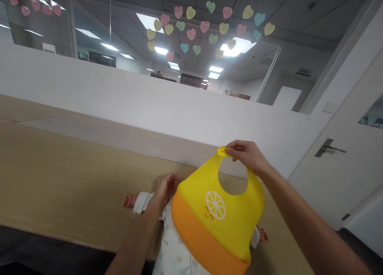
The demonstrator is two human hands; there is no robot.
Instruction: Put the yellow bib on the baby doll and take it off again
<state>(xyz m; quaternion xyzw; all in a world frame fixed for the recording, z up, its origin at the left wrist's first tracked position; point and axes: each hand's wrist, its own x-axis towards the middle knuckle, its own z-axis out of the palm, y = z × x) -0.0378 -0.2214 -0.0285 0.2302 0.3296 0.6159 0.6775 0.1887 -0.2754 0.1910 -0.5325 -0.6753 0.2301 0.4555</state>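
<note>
A yellow silicone baby bib (227, 211) with an orange catch pocket and a white citrus-slice print is held up in front of me. My right hand (247, 155) pinches it at the top of the neck strap, by the round fastening tab. My left hand (167, 187) is beside the bib's left edge, fingers loosely bent and apart, with no grip on it visible. Behind the bib, what looks like a baby doll (173, 247) in a white patterned outfit lies on its back with arms out. The bib hides its head and most of its chest.
The doll lies on a wooden table (74, 175) whose front edge runs along the lower left. A white low wall with a window (203, 71) above it, dotted with paper hearts, stands behind. On the right is a white door with a metal handle (326, 148).
</note>
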